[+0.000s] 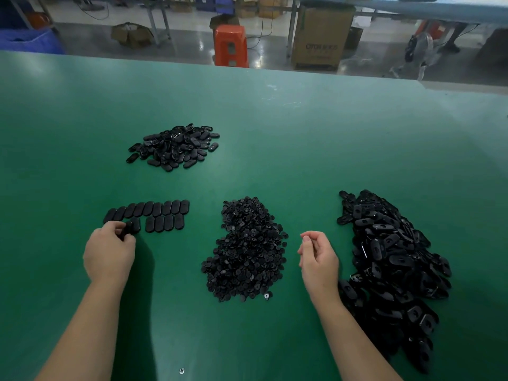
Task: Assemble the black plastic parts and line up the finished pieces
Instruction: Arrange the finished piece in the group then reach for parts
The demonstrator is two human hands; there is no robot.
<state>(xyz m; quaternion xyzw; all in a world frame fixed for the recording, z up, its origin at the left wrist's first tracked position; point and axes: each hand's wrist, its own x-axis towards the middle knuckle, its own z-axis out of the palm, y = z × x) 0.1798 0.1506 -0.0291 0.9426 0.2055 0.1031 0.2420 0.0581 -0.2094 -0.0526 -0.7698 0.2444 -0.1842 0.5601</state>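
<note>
On the green table (275,138) two rows of finished black oval pieces (154,213) lie side by side at the left. My left hand (110,251) pinches a black oval piece (131,226) at the left end of the nearer row. My right hand (319,257) hovers between two piles with fingers loosely curled and nothing in it. A heap of small round black parts (247,248) sits in the middle. A large heap of black oval shells (393,265) lies at the right.
A third pile of black oval pieces (173,147) lies farther back on the left. One small stray part (181,370) rests near the front edge. Beyond the table stand an orange stool (231,45) and a cardboard box (321,37).
</note>
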